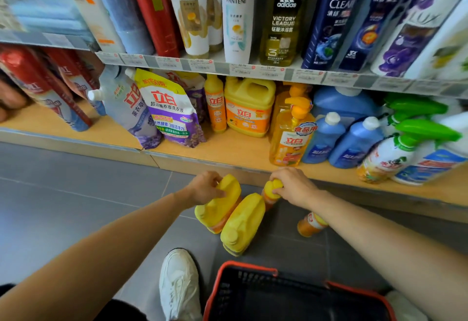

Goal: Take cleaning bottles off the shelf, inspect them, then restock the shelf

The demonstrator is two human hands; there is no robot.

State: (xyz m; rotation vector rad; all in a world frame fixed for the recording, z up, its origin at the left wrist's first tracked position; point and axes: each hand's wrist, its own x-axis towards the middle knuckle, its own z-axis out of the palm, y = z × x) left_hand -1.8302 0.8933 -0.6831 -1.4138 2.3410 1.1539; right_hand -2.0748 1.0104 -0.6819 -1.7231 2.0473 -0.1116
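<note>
Nearest are a red-rimmed black basket [243,267] and a white shoe [177,282]. Beyond them, on the grey floor, the left hand [205,187] has its grip clamped on the handle of a yellow jug [222,209], which touches a second yellow jug [243,222]. The right hand [293,186] has its grip closed round the cap of a slim orange bottle [269,198]. Another orange bottle [310,225] shows under that forearm. Farther off, the bottom shelf [228,148] carries a matching jug [249,106].

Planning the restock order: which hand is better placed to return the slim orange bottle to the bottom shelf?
Right. The right hand already grips the slim orange bottle by its cap, close to the bottom shelf; the left hand holds a yellow jug.
</note>
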